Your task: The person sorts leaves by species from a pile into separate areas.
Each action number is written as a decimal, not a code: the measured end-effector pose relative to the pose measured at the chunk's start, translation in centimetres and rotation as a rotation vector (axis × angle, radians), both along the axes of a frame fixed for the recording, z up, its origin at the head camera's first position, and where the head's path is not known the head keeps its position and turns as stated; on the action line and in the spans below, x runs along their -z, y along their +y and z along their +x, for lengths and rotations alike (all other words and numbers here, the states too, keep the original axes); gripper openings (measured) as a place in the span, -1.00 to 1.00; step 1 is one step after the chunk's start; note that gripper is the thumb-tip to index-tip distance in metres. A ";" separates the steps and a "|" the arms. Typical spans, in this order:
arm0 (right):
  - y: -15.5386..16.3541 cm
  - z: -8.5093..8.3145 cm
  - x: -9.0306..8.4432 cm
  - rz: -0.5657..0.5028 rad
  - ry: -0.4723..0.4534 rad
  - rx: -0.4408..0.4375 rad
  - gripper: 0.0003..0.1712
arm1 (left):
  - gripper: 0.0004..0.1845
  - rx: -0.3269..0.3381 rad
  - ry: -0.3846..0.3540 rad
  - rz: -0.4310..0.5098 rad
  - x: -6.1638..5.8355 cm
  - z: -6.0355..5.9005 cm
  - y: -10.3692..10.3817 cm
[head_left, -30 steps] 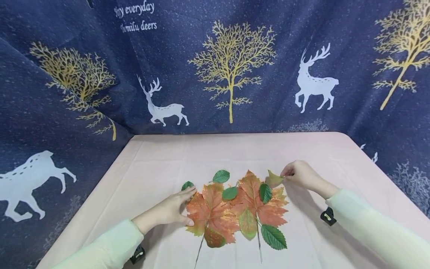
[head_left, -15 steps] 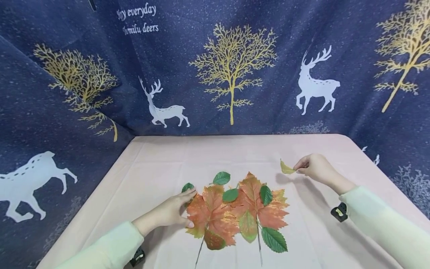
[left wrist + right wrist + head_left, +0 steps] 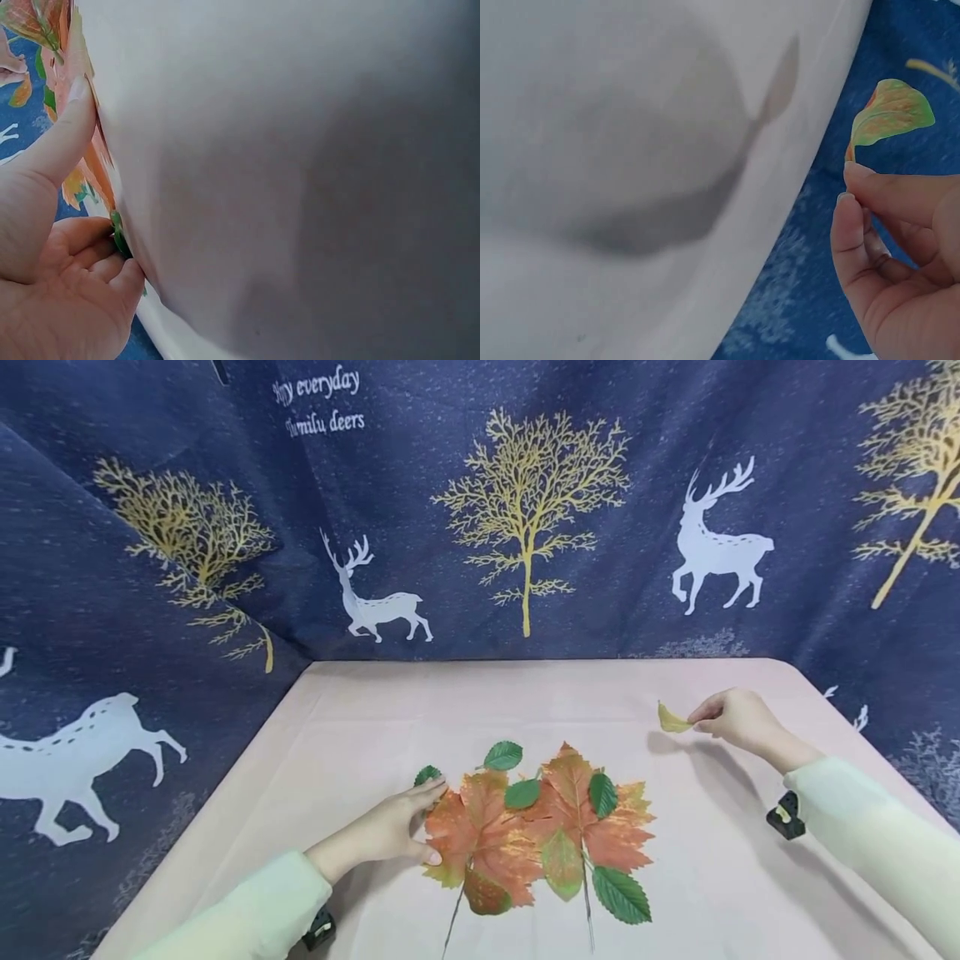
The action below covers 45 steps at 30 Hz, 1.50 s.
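Observation:
Between thumb and fingertips, my right hand [image 3: 744, 720] pinches a small yellow-green leaf [image 3: 672, 718] by its stem, raised over the right back of the table. In the right wrist view this leaf [image 3: 895, 116] shows orange mottling and a curled blade. My left hand [image 3: 386, 828] rests with spread fingers at the left edge of an orange maple leaf [image 3: 483, 835], close to a small green leaf [image 3: 427, 774]. Overlapping on the right lies another orange maple leaf [image 3: 566, 785]. A green-and-orange oval leaf [image 3: 562, 866] and a reddish-brown leaf [image 3: 486, 894] lie on them.
Other green leaves lie around the maple leaves, such as a large green leaf [image 3: 622, 895] at lower right. Thin stems point toward the near side. The pale pink table [image 3: 480, 693] ends at a dark blue curtain [image 3: 465, 568] printed with deer and trees.
My right hand has lifted the small yellow-green leaf away from the right maple leaf and carried it right and toward the back. The left hand has stayed in place on the leaf.

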State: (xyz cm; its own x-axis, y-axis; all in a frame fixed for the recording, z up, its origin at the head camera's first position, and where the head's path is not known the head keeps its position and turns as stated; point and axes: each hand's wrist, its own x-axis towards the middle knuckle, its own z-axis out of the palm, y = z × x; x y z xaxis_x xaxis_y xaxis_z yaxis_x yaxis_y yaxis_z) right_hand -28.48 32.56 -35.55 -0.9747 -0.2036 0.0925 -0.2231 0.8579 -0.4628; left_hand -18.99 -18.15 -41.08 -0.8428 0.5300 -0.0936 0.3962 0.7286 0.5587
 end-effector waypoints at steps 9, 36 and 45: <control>2.7 -1.8 0.0 -0.005 -0.010 0.036 -0.78 | 0.09 -0.015 -0.013 0.000 0.1 0.2 0.1; 9.5 -3.5 2.8 -0.003 0.032 0.273 -0.73 | 0.05 -0.005 -0.022 0.008 -0.2 -0.1 0.5; 9.8 -3.5 3.4 -0.057 -0.066 0.302 -0.72 | 0.06 -0.016 -0.019 0.003 -0.4 0.1 0.4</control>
State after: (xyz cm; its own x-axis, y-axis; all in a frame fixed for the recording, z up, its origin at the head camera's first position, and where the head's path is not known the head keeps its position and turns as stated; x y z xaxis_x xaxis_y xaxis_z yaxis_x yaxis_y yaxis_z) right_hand -31.99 42.35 -38.93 -0.9946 0.0998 0.0300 0.0700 0.8533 -0.5167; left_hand -18.89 -17.76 -40.66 -0.8490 0.5171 -0.1084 0.3740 0.7331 0.5680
